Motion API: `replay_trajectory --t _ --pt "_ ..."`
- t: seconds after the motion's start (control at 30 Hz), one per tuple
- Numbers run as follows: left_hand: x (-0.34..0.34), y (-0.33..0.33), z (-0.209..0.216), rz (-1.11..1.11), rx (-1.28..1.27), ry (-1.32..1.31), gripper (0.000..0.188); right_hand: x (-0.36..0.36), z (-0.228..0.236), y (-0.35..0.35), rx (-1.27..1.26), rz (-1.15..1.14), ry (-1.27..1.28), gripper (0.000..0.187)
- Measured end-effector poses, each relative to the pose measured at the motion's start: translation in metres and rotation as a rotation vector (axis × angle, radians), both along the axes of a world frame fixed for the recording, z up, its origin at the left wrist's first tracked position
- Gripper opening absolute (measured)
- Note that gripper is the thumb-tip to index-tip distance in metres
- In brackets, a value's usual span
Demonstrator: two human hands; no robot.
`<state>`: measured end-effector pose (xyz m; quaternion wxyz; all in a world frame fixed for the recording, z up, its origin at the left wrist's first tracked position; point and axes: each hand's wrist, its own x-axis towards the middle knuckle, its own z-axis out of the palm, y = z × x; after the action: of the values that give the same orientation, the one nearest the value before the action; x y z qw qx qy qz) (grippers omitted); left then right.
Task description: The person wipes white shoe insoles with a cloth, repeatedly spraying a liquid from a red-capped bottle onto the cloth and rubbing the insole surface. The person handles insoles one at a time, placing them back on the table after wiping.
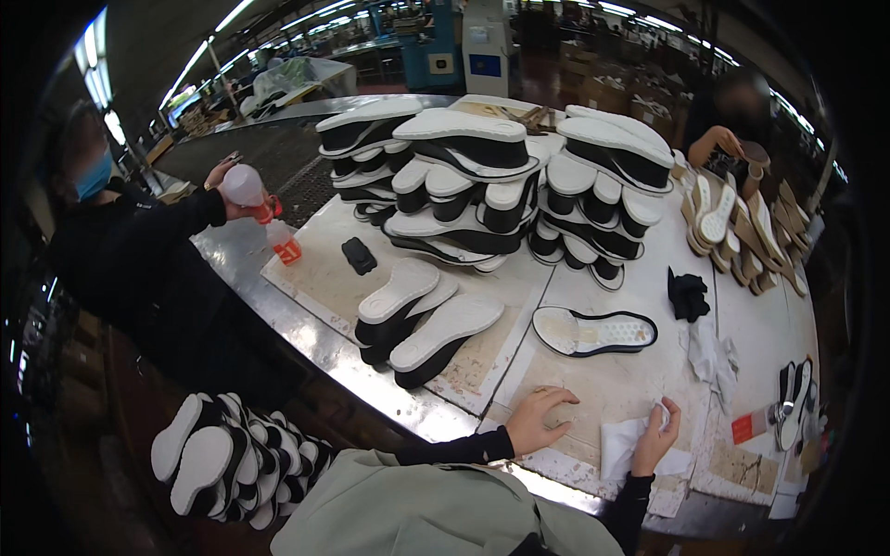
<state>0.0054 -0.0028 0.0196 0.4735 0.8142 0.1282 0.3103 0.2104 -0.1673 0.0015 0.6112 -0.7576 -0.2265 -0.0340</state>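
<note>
My left hand [540,422] hovers over the near part of the table, fingers curved and apart from the thumb, with nothing in it. To its right, my right hand [656,439] is closed on a white cloth [623,448], a bit of which shows between thumb and fingers. Beyond both hands lies a single shoe sole [607,334], with a pale hollow inside and a black rim. Left of it, a few thick white-and-black soles [447,334] rest close together.
Tall stacks of soles [464,139] stand at the table's middle. A black crumpled cloth [688,295] and a small black block [359,256] lie on the table [519,389]. At left, a co-worker holds a bottle [244,185]; another handles tan soles [742,222]. More soles [236,459] are piled lower left.
</note>
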Motion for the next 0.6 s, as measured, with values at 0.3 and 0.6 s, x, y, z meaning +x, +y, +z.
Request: replay_trajectory --t 0.3,0.6 --pt "0.007 0.008 -0.012 -0.038 0.095 0.083 0.03 -0.002 0.006 0.006 -0.096 0.038 -0.068 0.017" --pt "0.009 0.007 -0.014 -0.035 0.101 0.086 0.028 0.0 0.002 0.007 -0.092 0.047 -0.103 0.015"
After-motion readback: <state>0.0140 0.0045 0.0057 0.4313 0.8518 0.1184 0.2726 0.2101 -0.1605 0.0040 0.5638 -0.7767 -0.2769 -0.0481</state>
